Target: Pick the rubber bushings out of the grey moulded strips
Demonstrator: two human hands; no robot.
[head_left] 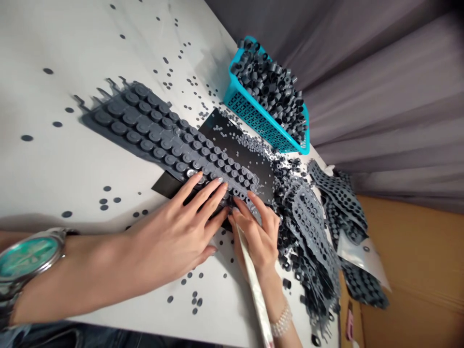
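Note:
A dark grey moulded rubber sheet [145, 128] with rows of round raised caps lies slantwise on the white table. My left hand [181, 227], wearing a watch [31, 256] at the wrist, rests palm down with fingers spread over the sheet's lower edge. Close beside it, my right hand [255, 232] is closed around a long, thin, whitish stick-like tool [252, 280]. The tool's tip is hidden by my fingers at the sheet's near right end. Beneath the sheet is a black mat [237, 145].
A turquoise basket [253, 113] full of dark rubber caps stands at the back. Small round discs [104, 201] are scattered across the table. At right lie piled moulded sheets [313, 222], loose caps [286, 283] and a pink-handled tool [349, 323]. A grey curtain [380, 87] hangs behind.

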